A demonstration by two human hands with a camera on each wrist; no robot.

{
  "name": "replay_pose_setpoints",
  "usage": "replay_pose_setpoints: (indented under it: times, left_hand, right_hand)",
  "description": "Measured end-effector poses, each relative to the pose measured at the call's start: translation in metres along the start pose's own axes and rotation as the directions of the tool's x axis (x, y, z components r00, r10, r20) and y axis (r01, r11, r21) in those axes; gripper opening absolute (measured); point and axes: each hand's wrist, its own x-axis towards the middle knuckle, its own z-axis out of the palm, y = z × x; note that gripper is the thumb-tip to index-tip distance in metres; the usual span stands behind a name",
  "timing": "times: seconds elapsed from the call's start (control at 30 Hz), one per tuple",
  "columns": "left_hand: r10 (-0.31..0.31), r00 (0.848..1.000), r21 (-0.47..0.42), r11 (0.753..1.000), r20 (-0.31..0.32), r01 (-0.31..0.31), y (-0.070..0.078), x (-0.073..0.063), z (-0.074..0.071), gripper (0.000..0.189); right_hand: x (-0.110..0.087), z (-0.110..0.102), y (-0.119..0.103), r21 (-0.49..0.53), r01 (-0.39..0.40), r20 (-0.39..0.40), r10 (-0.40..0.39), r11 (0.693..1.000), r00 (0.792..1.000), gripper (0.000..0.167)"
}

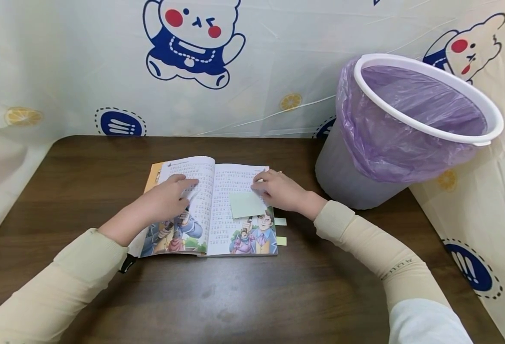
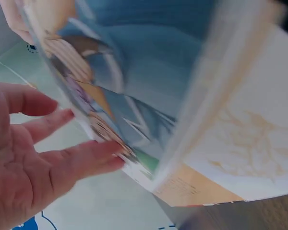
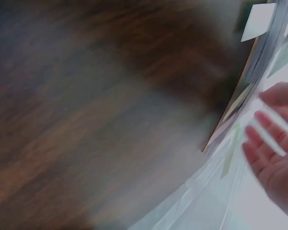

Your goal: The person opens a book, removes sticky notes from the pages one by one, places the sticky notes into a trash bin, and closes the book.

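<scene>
An open illustrated book (image 1: 222, 229) lies on the brown table, with rows of print and cartoon figures. My left hand (image 1: 166, 203) is over the left page, index finger extended onto the print. In the left wrist view, that hand (image 2: 38, 160) has its fingers spread at the illustrated page. A pale green sticky note (image 1: 247, 205) lies on the right page. Just above it, my right hand (image 1: 282, 191) is at the page's upper right part, fingers slightly bent. The right wrist view shows this hand (image 3: 276, 153) with loose, parted fingers and nothing visibly pinched.
Two pale tabs, an upper tab (image 1: 280, 221) and a lower tab (image 1: 281, 241), stick out from the book's right edge. A bin (image 1: 343, 167) with a purple liner (image 1: 364, 143) stands at the table's right rear. Behind the table (image 1: 218, 296) hangs a printed white cloth (image 1: 269, 62).
</scene>
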Motion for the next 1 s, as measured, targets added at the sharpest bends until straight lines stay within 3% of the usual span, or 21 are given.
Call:
replay_pose_setpoints:
  times: [0.13,0.27,0.4,0.53,0.67,0.83,1.0]
  left_hand:
    - [-0.015,1.0,0.028,1.0,0.007,0.015,0.005,0.002,0.003,0.06]
    - [-0.021,1.0,0.076,0.997,0.018,0.019,0.01,0.002,0.007,0.074]
    - [-0.032,0.999,0.077,0.997,0.028,0.03,0.014,0.001,0.007,0.08]
    - [-0.026,0.999,0.037,0.999,0.041,0.025,0.016,0.002,0.006,0.079]
    - [-0.022,0.995,0.019,1.0,0.098,0.02,0.018,0.006,0.006,0.07]
    - [-0.022,0.984,0.053,0.999,0.176,0.013,0.023,0.009,0.006,0.055]
    - [-0.024,0.979,0.101,0.995,0.203,0.003,0.023,0.011,0.015,0.046]
  right_hand:
    - [-0.004,0.003,-0.003,0.041,0.098,-0.029,-0.097,0.994,0.995,0.028]
    - [-0.005,0.006,-0.008,0.079,0.129,-0.008,-0.129,0.988,0.992,0.028]
    - [-0.005,0.006,-0.015,0.106,0.094,0.067,-0.101,0.99,0.993,0.036]
    - [-0.005,0.001,-0.023,0.105,0.022,0.154,-0.038,0.994,0.987,0.06]
    - [-0.006,-0.004,-0.031,0.057,-0.008,0.201,-0.003,0.998,0.98,0.079]
    - [-0.006,-0.005,-0.035,0.026,0.007,0.196,-0.012,1.0,0.981,0.072]
    - [-0.006,-0.007,-0.037,0.033,0.002,0.214,-0.009,0.999,0.977,0.062]
